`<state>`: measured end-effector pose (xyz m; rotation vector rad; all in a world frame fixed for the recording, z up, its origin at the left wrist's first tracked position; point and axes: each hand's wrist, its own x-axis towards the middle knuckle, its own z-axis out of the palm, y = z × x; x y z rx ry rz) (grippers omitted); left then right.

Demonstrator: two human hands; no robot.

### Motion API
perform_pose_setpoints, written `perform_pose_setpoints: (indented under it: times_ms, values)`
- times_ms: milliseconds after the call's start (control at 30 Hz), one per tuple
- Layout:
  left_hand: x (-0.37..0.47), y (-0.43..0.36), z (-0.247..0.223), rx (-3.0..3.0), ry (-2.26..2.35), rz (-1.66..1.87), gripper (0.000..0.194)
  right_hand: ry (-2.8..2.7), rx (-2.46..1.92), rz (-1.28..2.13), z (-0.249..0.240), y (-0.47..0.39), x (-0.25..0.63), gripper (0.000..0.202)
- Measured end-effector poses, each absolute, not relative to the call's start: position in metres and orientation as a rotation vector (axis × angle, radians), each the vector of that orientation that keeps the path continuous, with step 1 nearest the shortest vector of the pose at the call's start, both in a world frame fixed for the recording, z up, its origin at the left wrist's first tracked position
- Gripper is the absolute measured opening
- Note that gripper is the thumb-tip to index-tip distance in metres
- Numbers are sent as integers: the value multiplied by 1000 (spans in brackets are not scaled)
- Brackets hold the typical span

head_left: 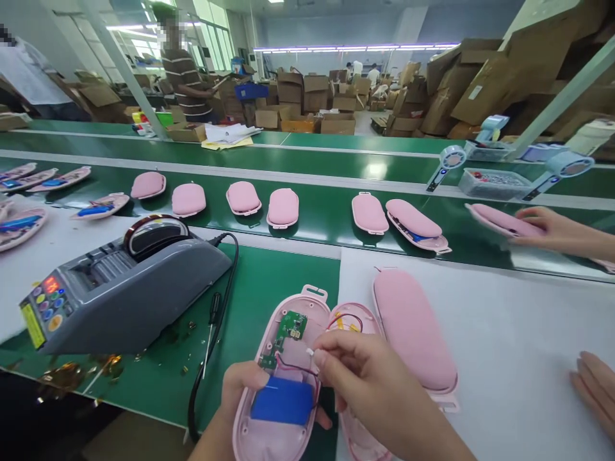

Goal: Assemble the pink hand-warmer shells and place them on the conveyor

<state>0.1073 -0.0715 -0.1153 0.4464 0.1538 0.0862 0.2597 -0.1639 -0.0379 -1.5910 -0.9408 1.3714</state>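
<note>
My left hand (240,387) grips an open pink plastic shell (255,442), thumb on the near left rim and fingertips under the right side. Inside lie a green circuit board (294,325) and a blue battery pack (282,401). Just over the shell, my right hand (372,374) pinches a small white connector (310,351) with thin wires, between thumb and index finger. Against the shell's right side lies the other pink half (358,434), with red and black wires and yellow tape at its top, partly hidden by my right hand. Right of it rests a padded pink case (416,326).
A grey tape dispenser (148,301) stands left, its black cable (196,384) beside a screwdriver (211,320). Several pink cases line the green conveyor (321,211). Another person's hand (552,227) holds a case at right; a further hand (596,390) lies at the right edge.
</note>
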Motion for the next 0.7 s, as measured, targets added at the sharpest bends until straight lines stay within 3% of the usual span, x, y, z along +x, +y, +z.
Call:
perform_pose_setpoints:
  times_ms: [167,333,533,700]
  values:
    - [110,-74,-115,572,201,101,64,-990,-1652,1306,-43,-161,260,23]
    - [112,-79,-113,624,225,135,69,-841,-1666,1454,-41,-156,263,11]
    - [109,-87,-124,732,309,282,105,-901,-1781,1306,-38,-151,264,10]
    - [106,-91,-124,844,342,300,111,-917,-1780,1242,-42,-151,261,11]
